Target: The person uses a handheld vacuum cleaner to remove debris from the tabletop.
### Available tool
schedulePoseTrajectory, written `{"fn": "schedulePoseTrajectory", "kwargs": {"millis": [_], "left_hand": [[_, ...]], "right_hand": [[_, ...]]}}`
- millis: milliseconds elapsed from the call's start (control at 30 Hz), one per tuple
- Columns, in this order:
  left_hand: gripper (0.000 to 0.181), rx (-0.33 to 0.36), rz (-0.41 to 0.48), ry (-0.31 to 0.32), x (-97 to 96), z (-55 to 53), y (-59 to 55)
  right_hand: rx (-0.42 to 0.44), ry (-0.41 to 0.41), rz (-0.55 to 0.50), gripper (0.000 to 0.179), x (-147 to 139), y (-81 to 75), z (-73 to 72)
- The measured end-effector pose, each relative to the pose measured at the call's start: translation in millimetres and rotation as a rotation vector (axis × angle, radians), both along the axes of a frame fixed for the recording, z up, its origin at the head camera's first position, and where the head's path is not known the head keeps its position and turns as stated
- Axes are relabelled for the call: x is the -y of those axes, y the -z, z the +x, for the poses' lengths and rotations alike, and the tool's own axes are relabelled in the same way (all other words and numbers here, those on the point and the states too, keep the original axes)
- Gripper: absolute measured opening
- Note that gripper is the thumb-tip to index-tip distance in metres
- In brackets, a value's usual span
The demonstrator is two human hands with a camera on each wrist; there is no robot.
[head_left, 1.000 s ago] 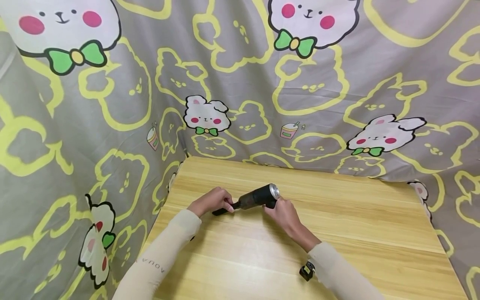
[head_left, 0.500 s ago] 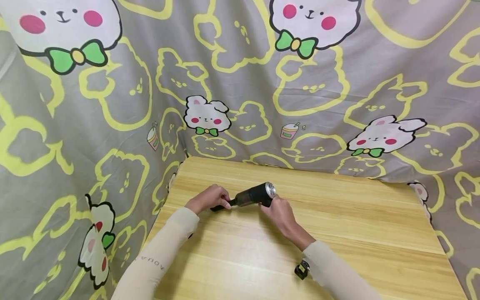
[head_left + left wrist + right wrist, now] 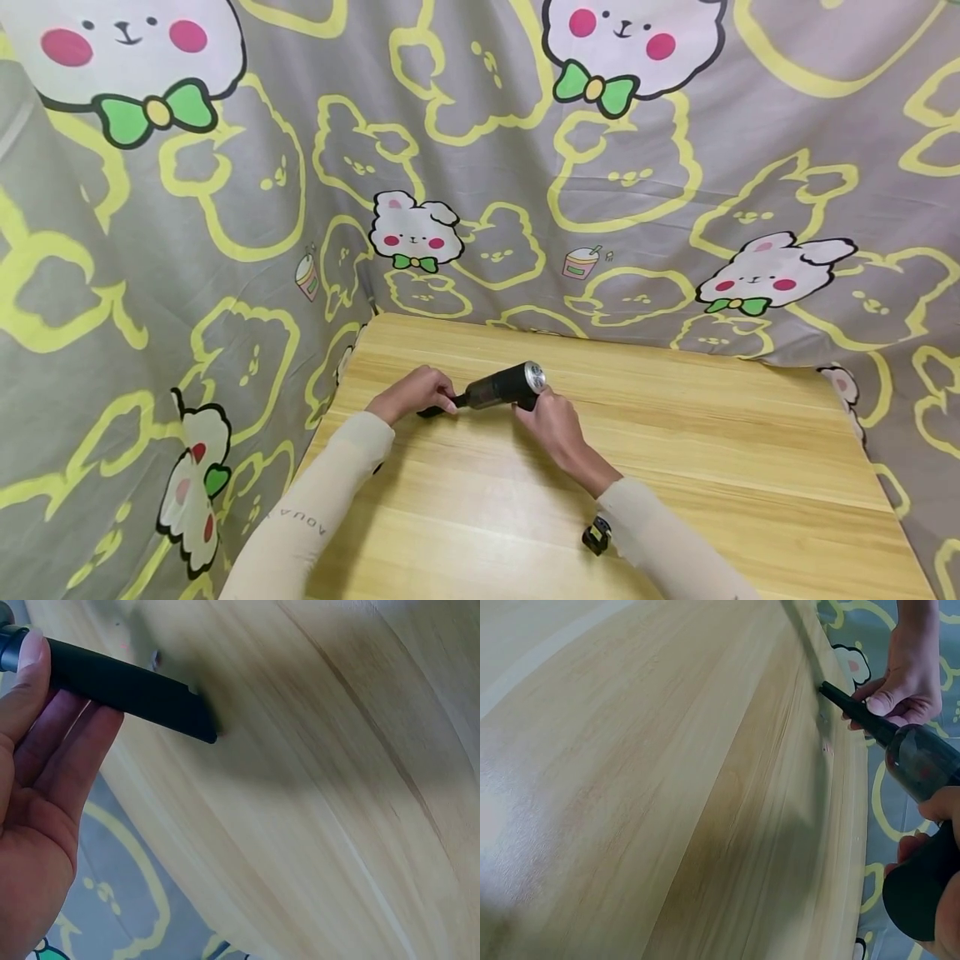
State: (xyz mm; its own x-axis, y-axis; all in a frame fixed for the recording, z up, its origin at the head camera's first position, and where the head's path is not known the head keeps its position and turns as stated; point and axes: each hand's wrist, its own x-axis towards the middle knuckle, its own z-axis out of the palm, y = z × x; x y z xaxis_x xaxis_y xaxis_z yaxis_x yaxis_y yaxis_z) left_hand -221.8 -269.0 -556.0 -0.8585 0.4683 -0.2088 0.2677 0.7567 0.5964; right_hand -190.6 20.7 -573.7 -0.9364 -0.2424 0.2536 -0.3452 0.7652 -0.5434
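Observation:
A black handheld vacuum cleaner (image 3: pixel 495 388) with a silver rear cap and a smoky see-through dust cup (image 3: pixel 922 761) is held in both hands above the table. My right hand (image 3: pixel 557 427) grips its handle (image 3: pixel 922 889). The left hand (image 3: pixel 417 395) holds the flat crevice nozzle (image 3: pixel 131 691) near its base, thumb on one side and fingers underneath. The slanted nozzle tip points left, close to the tabletop; whether it touches, I cannot tell. A small dark crumb (image 3: pixel 156 659) lies near the nozzle, and tiny reddish bits (image 3: pixel 826 748) lie on the wood.
The wood-grain table (image 3: pixel 675 450) spreads around both arms. Grey curtains (image 3: pixel 630 208) with yellow outlines and white cartoon animals hang along the back and sides. A small black wrist camera (image 3: pixel 597 536) sits at the right sleeve.
The vacuum cleaner and both hands have shifted a little to the left and slightly farther away, the right hand more than the left. Both holds stay the same.

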Motion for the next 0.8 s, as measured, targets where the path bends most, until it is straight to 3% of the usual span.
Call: {"fn": "schedulePoseTrajectory", "kwargs": {"millis": [333,800], "left_hand": [[0.007,-0.050,-0.018,-0.008,4.8,-3.6,2.5],[0.013,-0.081,-0.006,-0.044,-6.4,-7.8,4.7]], "right_hand": [[-0.009,0.019,0.024,0.035,6,-2.5,-7.7],[-0.030,-0.001,0.120,0.039,-7,-13.5,-24.3]]}}
